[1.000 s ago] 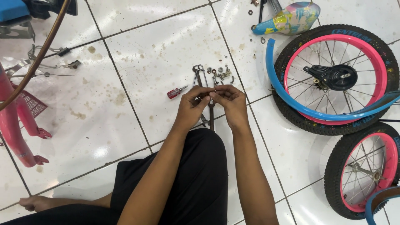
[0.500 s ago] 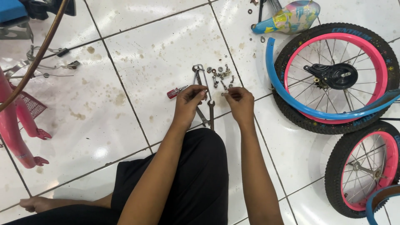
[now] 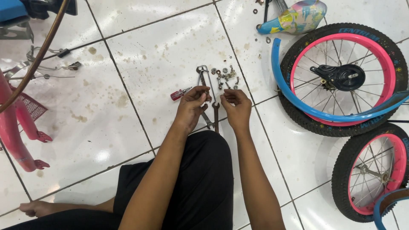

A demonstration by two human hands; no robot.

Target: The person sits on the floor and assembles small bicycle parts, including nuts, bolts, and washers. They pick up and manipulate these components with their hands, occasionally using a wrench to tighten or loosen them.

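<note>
Two hands are what I'm watching, and they have shifted twice in the last second: clasped together over the tools, then spread apart toward the hardware, and now drawn close again above the wrenches. My left hand is curled, its fingertips pinched near the head of the pliers; it seems to have hold of something small, though I cannot tell what from this height. My right hand is half closed, thumb and fingers meeting over the upper end of the open-ended wrench, which lies on the floor tile between both hands. Whether it grips a nut or only touches the wrench is unclear.

Just beyond the fingers lies the scatter of nuts and bolts, and the red-handled screwdriver rests untouched left of my left hand. I read the change as a small piece picked from that scatter and brought in.

Off to the right edge of the floor lie the pink-rimmed wheel and blue mudguard.
</note>
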